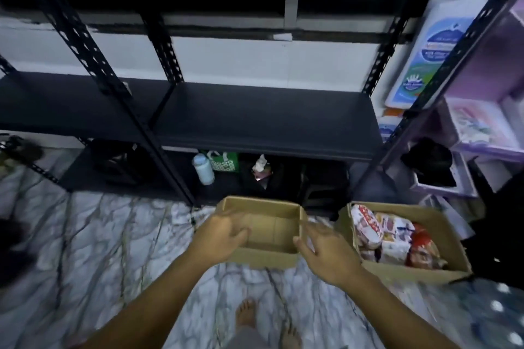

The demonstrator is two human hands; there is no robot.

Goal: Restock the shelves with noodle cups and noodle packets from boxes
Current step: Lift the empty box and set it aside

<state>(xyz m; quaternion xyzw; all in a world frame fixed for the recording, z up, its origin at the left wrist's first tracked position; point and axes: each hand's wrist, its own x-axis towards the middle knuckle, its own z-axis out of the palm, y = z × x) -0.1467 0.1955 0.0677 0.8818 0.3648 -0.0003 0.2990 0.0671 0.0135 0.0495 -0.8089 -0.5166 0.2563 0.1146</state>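
Downward, toward marble floor [113, 235]: left hand [224, 231] and right hand [326, 249] flanking empty cardboard box [263, 259], fingers [238, 235] loosely spread, holding nothing, likely poised to lift it aside. Just right, second box [419, 273] full of noodle packets [394, 235], near bare black shelf [266, 116] for easy restocking.

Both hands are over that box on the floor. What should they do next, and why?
Probably grip the bare box by its sides and set it aside: it shows only cardboard inside, and the open left hand and right hand flank it. The noodle packets lie in the full box.
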